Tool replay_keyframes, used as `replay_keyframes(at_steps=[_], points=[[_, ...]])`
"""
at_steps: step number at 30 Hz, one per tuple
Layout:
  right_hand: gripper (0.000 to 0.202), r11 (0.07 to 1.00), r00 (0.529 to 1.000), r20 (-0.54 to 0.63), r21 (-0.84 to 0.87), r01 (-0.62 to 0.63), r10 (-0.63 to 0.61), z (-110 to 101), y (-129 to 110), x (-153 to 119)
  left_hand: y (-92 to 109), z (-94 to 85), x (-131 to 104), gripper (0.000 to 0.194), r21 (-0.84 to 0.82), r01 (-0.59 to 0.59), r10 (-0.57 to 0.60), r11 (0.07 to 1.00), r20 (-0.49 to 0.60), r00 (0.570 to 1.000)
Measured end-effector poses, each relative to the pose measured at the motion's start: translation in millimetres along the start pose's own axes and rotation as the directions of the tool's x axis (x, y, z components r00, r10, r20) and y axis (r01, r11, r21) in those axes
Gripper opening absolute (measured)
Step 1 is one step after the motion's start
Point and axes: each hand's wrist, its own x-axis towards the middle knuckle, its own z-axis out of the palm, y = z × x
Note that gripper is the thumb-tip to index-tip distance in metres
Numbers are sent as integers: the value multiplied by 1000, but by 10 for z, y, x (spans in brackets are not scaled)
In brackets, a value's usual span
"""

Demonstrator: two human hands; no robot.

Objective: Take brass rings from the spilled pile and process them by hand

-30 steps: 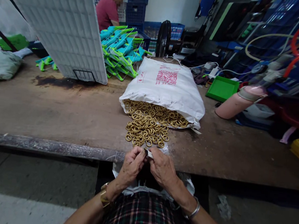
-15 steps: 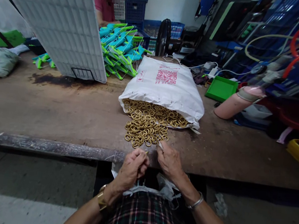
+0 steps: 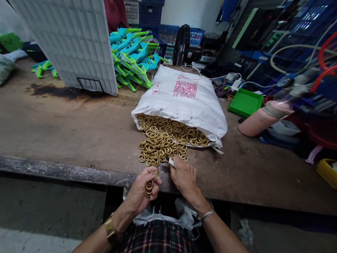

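My left hand is closed around several gold-coloured rings, and one more ring shows at its fingertips. It hovers over the table's front edge, just below the loose pile of gold-coloured rings. In my right hand is a small tool with a white body and dark tip; its exact kind is too small to tell. That tip is at the pile's lower right side. Behind the pile lies a white woven sack with red print, its mouth facing me and full of the same rings.
Blue-and-green plastic toy bows are heaped beside a tilted grey-white panel. A pink bottle, a green tray and a yellow container stand on the right. A person is behind the panel.
My left hand has turned and opened to view, so the rings in it now show. My right hand has moved left and slightly up, bringing the small tool to the pile.
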Motion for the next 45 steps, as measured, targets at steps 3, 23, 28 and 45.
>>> replay_keyframes(at_steps=[3,23,28,45], points=[[18,998,1000,-21,63,2,0,16,57,17,39,-23,8,35,-109,77,-73,991,34,997],[31,780,990,-42,612,134,-137,-22,110,-27,100,90,297,35,440,-181,233,879,-68,970],[34,656,990,33,752,68,-140,-107,15,-63,126,123,264,24,579,-273,318,768,25,948],[30,76,877,477,878,-472,-57,-140,-169,-159,1,55,135,27,492,-274,316,826,-2,949]])
